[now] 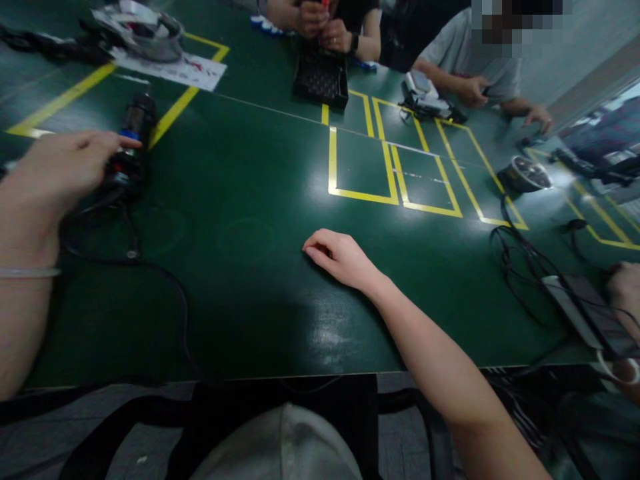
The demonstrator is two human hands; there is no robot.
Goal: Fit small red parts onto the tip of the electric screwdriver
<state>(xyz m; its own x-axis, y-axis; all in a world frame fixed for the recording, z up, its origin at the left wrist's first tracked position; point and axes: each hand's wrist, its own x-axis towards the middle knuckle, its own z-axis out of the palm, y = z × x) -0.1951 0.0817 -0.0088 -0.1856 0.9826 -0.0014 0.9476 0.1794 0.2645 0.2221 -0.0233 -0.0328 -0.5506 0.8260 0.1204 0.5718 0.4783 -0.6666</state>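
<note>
At the left, my left hand is closed on a black cylindrical device with a blue band. One finger reaches across the band; the other fingers are mostly hidden behind the hand. A black cable runs from the device's near end towards the table's front edge. Near the middle, my right hand rests on the green table. Its fingers are loosely curled, with thumb and fingertips together around a small gap, and nothing shows in them.
Behind my left hand, a clear round container stands on printed paper. Across the table, a person's hands are above a black tray. Another person sits at the far right. Cables and a flat device lie at the right.
</note>
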